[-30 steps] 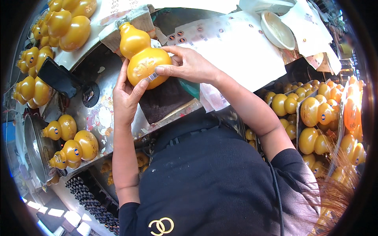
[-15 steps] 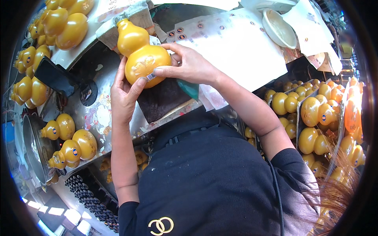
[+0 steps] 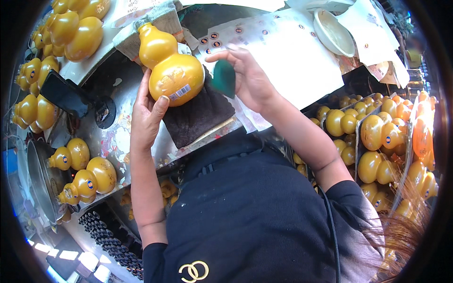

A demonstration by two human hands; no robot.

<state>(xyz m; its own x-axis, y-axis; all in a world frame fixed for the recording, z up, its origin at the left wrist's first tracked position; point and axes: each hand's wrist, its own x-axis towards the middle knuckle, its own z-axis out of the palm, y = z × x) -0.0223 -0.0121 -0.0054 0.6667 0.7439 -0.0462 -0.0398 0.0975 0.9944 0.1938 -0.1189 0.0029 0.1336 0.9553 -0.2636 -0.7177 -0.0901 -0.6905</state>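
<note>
The thumb of the left hand (image 3: pixel 147 122) sits against the lower edge of an amber-yellow gourd-shaped bottle (image 3: pixel 177 78), while the fingers press together along its left side, their tips partly hidden. The fingers of the right hand (image 3: pixel 252 80) are bent around a flat green piece (image 3: pixel 223 78), pinching it just beside the bottle's wide lower bulb; the piece is blurred and the thumb cannot be seen clearly. A barcode label (image 3: pixel 180 91) lies on that bulb, near the left thumb.

The bottle lies tilted, neck pointing away from the person and slightly left, its top over a folded grey cloth (image 3: pixel 126 40). A dark brown cloth (image 3: pixel 196 118) spreads beneath the lower bulb on the metal worktop (image 3: pixel 123 137).

Beyond the right hand is a white sheet of round stickers (image 3: pixel 292 63), with a pale oval bowl (image 3: pixel 334 35) at its far right. To the left stands a black phone-like holder (image 3: pixel 63 93). More gourd-shaped bottles (image 3: pixel 101 174) lie near the worktop's left end, and others fill divided crates (image 3: pixel 359 137) on the right.
</note>
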